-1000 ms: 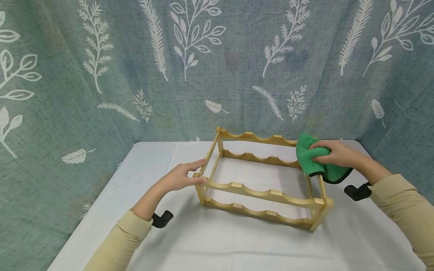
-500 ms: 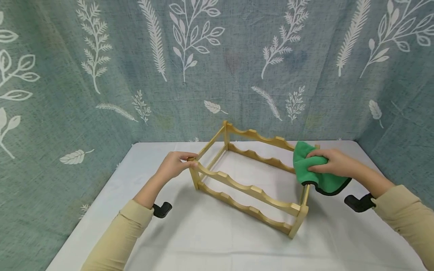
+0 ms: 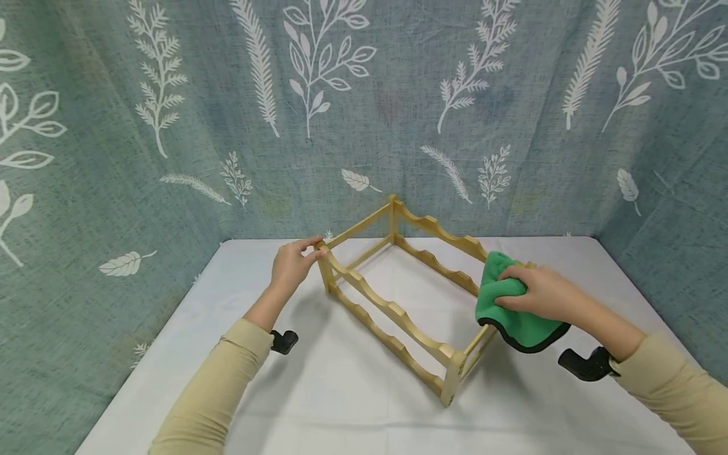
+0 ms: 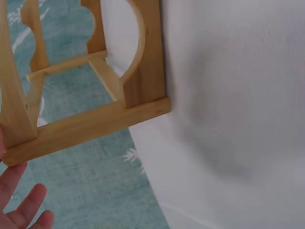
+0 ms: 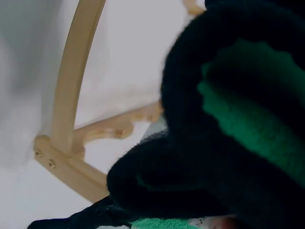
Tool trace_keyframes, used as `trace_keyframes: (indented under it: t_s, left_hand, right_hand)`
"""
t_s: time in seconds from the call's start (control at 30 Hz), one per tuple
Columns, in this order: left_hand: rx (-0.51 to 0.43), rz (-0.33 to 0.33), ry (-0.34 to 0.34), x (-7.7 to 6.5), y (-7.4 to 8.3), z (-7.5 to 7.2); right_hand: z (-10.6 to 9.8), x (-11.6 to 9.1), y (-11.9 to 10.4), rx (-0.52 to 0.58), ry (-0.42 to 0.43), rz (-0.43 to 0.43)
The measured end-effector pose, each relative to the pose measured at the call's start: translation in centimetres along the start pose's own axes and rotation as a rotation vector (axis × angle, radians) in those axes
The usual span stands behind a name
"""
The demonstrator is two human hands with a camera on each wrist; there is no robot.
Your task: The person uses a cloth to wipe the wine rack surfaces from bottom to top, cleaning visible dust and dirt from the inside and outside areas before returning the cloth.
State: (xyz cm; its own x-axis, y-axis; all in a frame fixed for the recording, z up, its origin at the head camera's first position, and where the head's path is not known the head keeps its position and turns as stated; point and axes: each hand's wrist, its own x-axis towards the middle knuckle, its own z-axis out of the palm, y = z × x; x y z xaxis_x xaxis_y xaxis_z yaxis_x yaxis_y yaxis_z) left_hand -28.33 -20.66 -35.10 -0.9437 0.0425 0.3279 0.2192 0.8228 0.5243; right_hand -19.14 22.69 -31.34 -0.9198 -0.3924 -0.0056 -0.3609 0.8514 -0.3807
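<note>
A light wooden bottle rack (image 3: 392, 309) with scalloped rails stands at an angle on the white table. My left hand (image 3: 291, 262) pinches the top of its left corner post between thumb and fingers. In the left wrist view the fingers (image 4: 21, 202) show at the end of the post (image 4: 86, 131), with some of them spread free. My right hand (image 3: 537, 292) grips a green cloth (image 3: 514, 319) with black edging, bunched over the rack's right end rail. Cloth folds (image 5: 267, 109) fill much of the right wrist view and hide most of that hand.
The white tablecloth (image 3: 318, 404) spreads around the rack. Behind the table hangs a blue-green curtain (image 3: 364, 114) with white leaf prints, close to the rack's far corner. Black devices (image 3: 586, 365) are strapped at both wrists.
The rack has turned clockwise, its near right corner swinging toward me and left. My left hand has gone from spread fingers to pinching the corner. The right hand and cloth shifted left and nearer.
</note>
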Motion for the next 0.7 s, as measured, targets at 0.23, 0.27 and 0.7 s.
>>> trace_keyframes:
  t_s: [0.23, 0.27, 0.7]
  left_hand:
    - [0.028, 0.146, 0.153, 0.3, -0.5, 1.2]
    - [0.039, 0.181, 0.175, 0.1, -0.5, 1.2]
    - [0.147, 0.202, -0.14, -7.9, 7.2, -0.5]
  right_hand:
    - [0.5, -0.2, -1.4, -0.034, 0.064, 0.011]
    - [0.4, -0.2, -1.4, -0.025, 0.071, 0.015]
    - [-5.4, 0.3, 3.2, 0.048, 0.209, 0.166]
